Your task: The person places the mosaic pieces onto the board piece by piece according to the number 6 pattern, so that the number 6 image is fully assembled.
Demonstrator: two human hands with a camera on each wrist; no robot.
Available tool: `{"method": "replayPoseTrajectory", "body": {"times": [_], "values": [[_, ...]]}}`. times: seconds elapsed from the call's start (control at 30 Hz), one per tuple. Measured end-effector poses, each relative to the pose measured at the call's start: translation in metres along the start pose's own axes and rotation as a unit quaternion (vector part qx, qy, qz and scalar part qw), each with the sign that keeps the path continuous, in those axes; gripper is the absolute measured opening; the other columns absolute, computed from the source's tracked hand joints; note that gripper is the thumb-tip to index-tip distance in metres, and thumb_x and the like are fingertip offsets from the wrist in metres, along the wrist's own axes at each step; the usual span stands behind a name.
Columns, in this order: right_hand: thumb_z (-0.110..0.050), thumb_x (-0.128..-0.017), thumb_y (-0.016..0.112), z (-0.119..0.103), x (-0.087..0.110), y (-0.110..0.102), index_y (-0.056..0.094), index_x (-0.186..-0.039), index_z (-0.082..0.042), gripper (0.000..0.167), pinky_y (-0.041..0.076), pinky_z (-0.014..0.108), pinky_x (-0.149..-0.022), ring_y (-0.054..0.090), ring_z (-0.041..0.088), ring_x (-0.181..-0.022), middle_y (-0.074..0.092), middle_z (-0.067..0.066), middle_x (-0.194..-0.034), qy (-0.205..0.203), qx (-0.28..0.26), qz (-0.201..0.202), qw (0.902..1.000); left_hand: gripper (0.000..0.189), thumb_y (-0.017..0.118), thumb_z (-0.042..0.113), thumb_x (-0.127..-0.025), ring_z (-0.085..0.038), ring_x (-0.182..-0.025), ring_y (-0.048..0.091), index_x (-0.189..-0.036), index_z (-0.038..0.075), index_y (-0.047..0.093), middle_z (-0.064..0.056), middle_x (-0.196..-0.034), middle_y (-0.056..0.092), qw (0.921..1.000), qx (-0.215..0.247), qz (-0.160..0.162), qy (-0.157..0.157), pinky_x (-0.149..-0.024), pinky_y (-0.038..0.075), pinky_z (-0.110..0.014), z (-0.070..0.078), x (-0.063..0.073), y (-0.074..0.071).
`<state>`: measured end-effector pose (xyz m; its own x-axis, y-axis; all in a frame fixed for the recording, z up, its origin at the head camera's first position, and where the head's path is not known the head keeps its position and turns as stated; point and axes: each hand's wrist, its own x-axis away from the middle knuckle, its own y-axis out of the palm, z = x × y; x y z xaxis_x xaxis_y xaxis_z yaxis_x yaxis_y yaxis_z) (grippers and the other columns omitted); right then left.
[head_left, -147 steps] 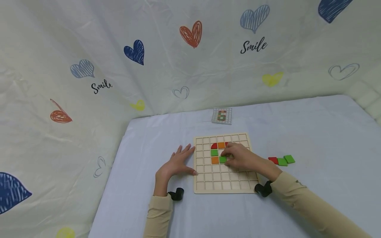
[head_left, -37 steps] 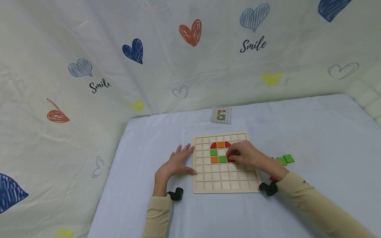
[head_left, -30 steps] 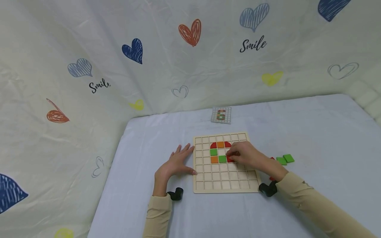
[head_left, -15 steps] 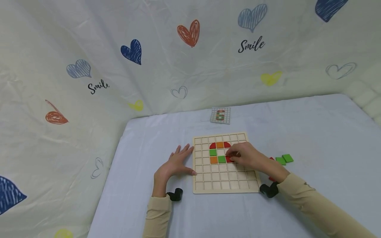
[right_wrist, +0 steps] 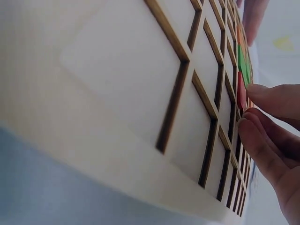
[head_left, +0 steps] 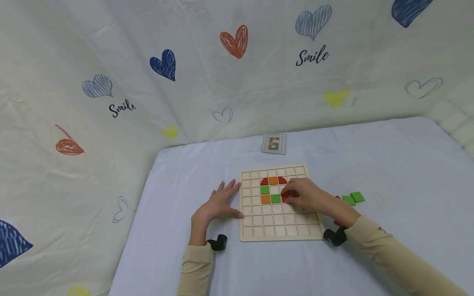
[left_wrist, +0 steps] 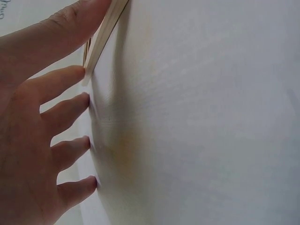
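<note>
I judge everything by one line: the red tile [head_left: 284, 198] lies at 9 o'clock from the right hand [head_left: 304, 195], directly under its fingertips, and at 3 o'clock from the left hand [head_left: 217, 204], well apart from it. The right hand is clearly the nearer. I have its thumb and fingers curled together and pinching the tile at the board [head_left: 258, 220]; how firmly, I can't tell from my feeds. The fingers cover part of the tile, so I can't read its outline or a long axis.

The row it sits in runs from 9 to 3 o'clock: a green tile [head_left: 275, 198] is just beside the red one at 9 o'clock, then an orange tile [head_left: 265, 199] beyond that.

My left hand is spread, thumb and forefinger apart and touching the board's 9 o'clock edge. Both hands are well apart from each other.

At 3 o'clock from the right hand, two loose green tiles [head_left: 358, 197] lie on the bench [head_left: 389, 164]. A printed card [head_left: 273, 144] lies at 12 o'clock from the board.
</note>
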<state>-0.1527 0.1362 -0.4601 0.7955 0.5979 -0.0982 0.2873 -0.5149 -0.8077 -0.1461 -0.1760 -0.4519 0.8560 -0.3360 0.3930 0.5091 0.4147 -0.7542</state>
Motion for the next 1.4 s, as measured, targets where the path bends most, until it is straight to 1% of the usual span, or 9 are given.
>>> {"method": "replayPoseTrajectory", "body": {"times": [0.17, 0.3, 0.53, 0.77, 0.93, 1.1, 1.27, 1.4], "values": [[0.002, -0.088, 0.075, 0.002, 0.008, -0.004, 0.079, -0.101, -0.005, 0.015, 0.058, 0.028, -0.074, 0.066, 0.014, -0.085, 0.074, 0.001, -0.095, 0.008, -0.019, 0.017, 0.9996, 0.104, 0.09, 0.032, -0.079, -0.033, -0.161, -0.001, -0.163, 0.02, 0.031, -0.002, -0.173, 0.018, 1.0, 0.002, 0.003, 0.002, -0.129, 0.004, -0.059, 0.0, 0.0, 0.001], [0.003, -0.088, 0.074, 0.004, 0.017, -0.01, 0.078, -0.101, -0.005, 0.016, 0.06, 0.03, -0.077, 0.067, 0.015, -0.087, 0.075, 0.0, -0.096, 0.019, -0.028, 0.027, 0.9991, 0.104, 0.09, 0.032, -0.079, -0.032, -0.161, -0.002, -0.164, 0.02, 0.031, -0.002, -0.173, 0.017, 1.0, 0.005, 0.002, 0.001, -0.129, 0.003, -0.058, 0.001, 0.001, 0.001], [0.004, -0.087, 0.075, 0.011, 0.035, -0.023, 0.077, -0.102, -0.004, 0.017, 0.059, 0.027, -0.072, 0.064, 0.011, -0.082, 0.075, 0.001, -0.095, 0.026, -0.027, 0.042, 0.9984, 0.104, 0.09, 0.033, -0.079, -0.032, -0.161, -0.002, -0.164, 0.021, 0.03, -0.001, -0.173, 0.017, 1.0, -0.001, 0.001, -0.001, -0.129, 0.003, -0.057, 0.001, 0.0, 0.001], [0.005, -0.083, 0.078, 0.021, 0.051, -0.029, 0.078, -0.099, -0.005, 0.019, 0.057, 0.026, -0.067, 0.064, 0.01, -0.078, 0.074, -0.001, -0.091, 0.027, 0.002, 0.067, 0.9974, 0.104, 0.09, 0.033, -0.079, -0.033, -0.161, 0.0, -0.164, 0.02, 0.031, -0.002, -0.173, 0.019, 1.0, 0.004, 0.006, 0.003, -0.129, 0.004, -0.058, 0.001, 0.002, 0.0], [0.002, -0.085, 0.078, 0.029, 0.062, -0.033, 0.079, -0.101, -0.006, 0.019, 0.053, 0.022, -0.064, 0.062, 0.01, -0.08, 0.072, -0.005, -0.092, 0.056, 0.011, 0.061, 0.9965, 0.104, 0.09, 0.032, -0.079, -0.033, -0.161, 0.0, -0.164, 0.02, 0.031, -0.002, -0.173, 0.019, 1.0, 0.005, 0.006, 0.003, -0.129, 0.004, -0.058, 0.001, 0.003, 0.0], [0.001, -0.084, 0.078, 0.036, 0.073, -0.038, 0.078, -0.103, -0.006, 0.02, 0.054, 0.023, -0.066, 0.061, 0.011, -0.081, 0.071, -0.005, -0.093, 0.08, 0.023, 0.056, 0.995, 0.104, 0.09, 0.032, -0.079, -0.033, -0.161, 0.0, -0.163, 0.02, 0.031, -0.002, -0.173, 0.019, 0.9999, 0.008, 0.006, 0.004, -0.129, 0.004, -0.058, 0.002, 0.002, 0.001], [-0.001, -0.081, 0.083, 0.043, 0.084, -0.041, 0.078, -0.101, -0.006, 0.021, 0.054, 0.022, -0.064, 0.06, 0.004, -0.078, 0.071, -0.006, -0.091, 0.068, 0.027, 0.068, 0.995, 0.104, 0.09, 0.032, -0.079, -0.033, -0.161, 0.0, -0.164, 0.02, 0.031, -0.002, -0.173, 0.019, 0.9999, 0.007, 0.006, 0.006, -0.129, 0.004, -0.059, 0.002, 0.002, 0.001], [-0.006, -0.077, 0.088, 0.047, 0.093, -0.043, 0.078, -0.099, -0.009, 0.024, 0.054, 0.023, -0.065, 0.06, 0.005, -0.078, 0.07, -0.009, -0.091, 0.046, 0.026, 0.075, 0.9958, 0.104, 0.09, 0.032, -0.079, -0.033, -0.161, -0.001, -0.164, 0.02, 0.031, -0.002, -0.173, 0.018, 0.9999, 0.008, 0.005, 0.007, -0.129, 0.004, -0.059, 0.002, 0.002, 0.0]]}}
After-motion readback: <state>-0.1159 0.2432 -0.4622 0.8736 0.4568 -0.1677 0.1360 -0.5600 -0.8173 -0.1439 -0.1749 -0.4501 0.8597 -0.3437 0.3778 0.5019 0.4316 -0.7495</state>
